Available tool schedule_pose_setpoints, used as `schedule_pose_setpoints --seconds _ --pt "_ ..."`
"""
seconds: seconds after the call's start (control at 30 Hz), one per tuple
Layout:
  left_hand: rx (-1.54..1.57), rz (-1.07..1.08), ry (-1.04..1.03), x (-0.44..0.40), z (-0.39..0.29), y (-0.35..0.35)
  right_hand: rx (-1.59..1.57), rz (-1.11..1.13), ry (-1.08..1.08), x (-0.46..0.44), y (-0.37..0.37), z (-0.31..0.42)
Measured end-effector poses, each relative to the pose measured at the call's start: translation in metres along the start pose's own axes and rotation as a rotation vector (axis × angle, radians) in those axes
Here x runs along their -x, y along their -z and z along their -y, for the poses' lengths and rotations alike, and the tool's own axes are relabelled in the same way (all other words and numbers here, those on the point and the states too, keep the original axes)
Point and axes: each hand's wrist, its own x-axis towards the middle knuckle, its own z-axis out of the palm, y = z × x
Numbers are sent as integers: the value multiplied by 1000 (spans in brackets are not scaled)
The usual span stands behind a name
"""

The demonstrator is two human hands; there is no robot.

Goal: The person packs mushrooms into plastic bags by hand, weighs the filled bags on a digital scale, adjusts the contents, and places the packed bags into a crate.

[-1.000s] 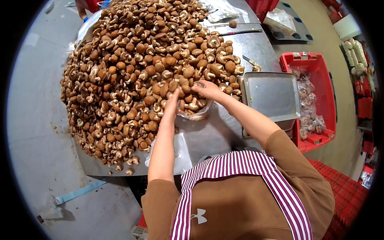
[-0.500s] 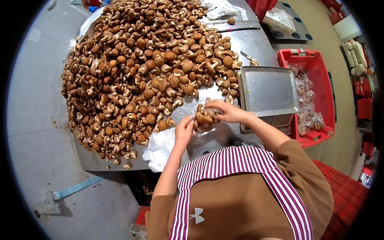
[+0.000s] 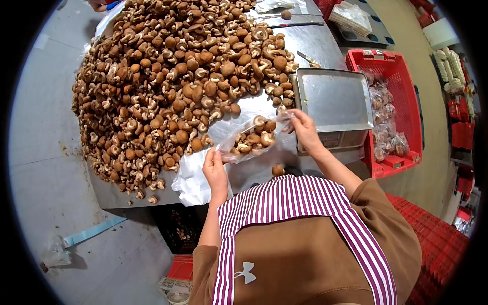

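Note:
Between my two hands a clear plastic bag [image 3: 234, 141] is stretched out, with several brown mushrooms [image 3: 252, 140] in it. My left hand [image 3: 215, 170] pinches the bag's left edge. On the other side my right hand [image 3: 303, 127] grips the right edge, close to the metal scale. One loose mushroom [image 3: 278, 170] lies by the table edge in front of my apron. White plastic bags [image 3: 192, 178] lie beside my left hand. A large heap of mushrooms [image 3: 147, 91] spreads over the table beyond the bag.
A scale with a metal tray [image 3: 334, 99] stands right of my right hand. Farther right, a red crate [image 3: 414, 109] holds bagged mushrooms [image 3: 382, 109]. A knife [image 3: 307, 59] and a dark rod [image 3: 297, 24] lie on the steel table [image 3: 325, 43]. Part of another person's arm [image 3: 99, 6] shows at top left.
My hands have moved apart, spreading the bag wide around the mushrooms. A loose mushroom now shows near the table edge by my apron. The whole view has shifted slightly.

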Motion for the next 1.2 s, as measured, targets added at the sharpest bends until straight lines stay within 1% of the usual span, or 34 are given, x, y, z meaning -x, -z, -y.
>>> schedule_pose_setpoints --seconds 0.03,0.1,0.17,0.23,0.3,0.37,0.43,0.53,0.57,0.6,0.63,0.7,0.73,0.77,0.83,0.9,0.97,1.0,1.03,1.13,1.17,1.2 --pt "63 -37 -34 5 -11 0 1 0 -3 2 3 10" --pt "108 -49 -54 9 -21 -1 28 -53 112 7 6 21" --pt "56 -70 -50 5 -21 -1 7 -72 80 7 7 19" --pt "46 -43 -33 -6 4 5 184 -62 -52 5 6 13" --pt "30 -49 2 -11 14 4 179 -88 -17 4 4 7" --pt "41 -45 0 -8 18 5 310 -76 107 6 6 -3" --pt "-96 -58 65 -5 18 7 341 -80 119 8 4 2" --pt "-48 -30 83 4 24 9 347 -63 85 13 -4 14" --pt "-25 -27 91 7 27 7 400 -55 166 14 -6 16" --pt "-72 -58 104 11 24 5 454 -47 248 15 -8 18" --pt "-73 -57 106 15 17 1 454 -48 246 15 -9 21" --pt "-583 -153 -406 26 -6 -7 532 -2 334 16 -13 26" --pt "-614 -109 -487 34 -18 -9 386 24 243 20 -19 31" --pt "-562 -19 -525 45 -28 -12 387 24 240 22 -22 31" --pt "-334 363 -600 53 -21 -21 31 186 33 25 -28 33" --pt "-402 611 -467 63 -27 -46 4 219 36 26 -34 37" --pt "-541 794 -321 56 5 -66 -35 243 39 26 -39 37" --pt "-655 869 -286 51 28 -70 -62 225 25 27 -42 41" --pt "-653 867 -288 49 47 -75 -60 226 26 28 -43 43" --pt "-975 1009 -443 45 87 -88 -102 219 15 31 -45 49" --pt "-970 1013 -444 41 96 -95 -115 222 13 32 -46 52" --pt "-1051 1039 -436 37 100 -101 -129 224 9 34 -46 54"
